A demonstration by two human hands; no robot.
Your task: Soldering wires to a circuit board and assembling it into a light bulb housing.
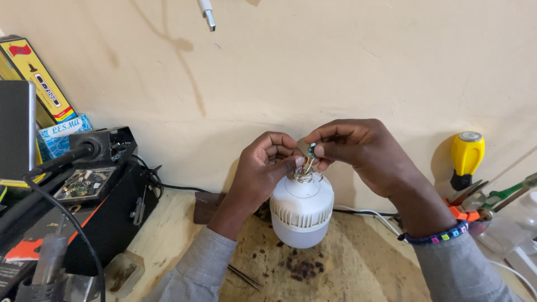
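Observation:
A white LED bulb [302, 215] stands dome-down on the wooden bench, its metal neck facing up. My left hand [262, 170] rests on the bulb's top, fingertips pinching thin wires at the neck. My right hand [358, 151] pinches a small green circuit board [311, 150] just above the neck, with the wires running down from it into the bulb. A beaded bracelet [433, 236] circles my right wrist.
A black open device with an exposed circuit board [84, 184] and cables sits at left. Coloured boxes [39, 78] lean behind it. Tweezers [243, 275] lie near my left sleeve. A yellow-handled screwdriver [466, 156] and other tools [492, 198] are at right. A white plug [207, 14] hangs above.

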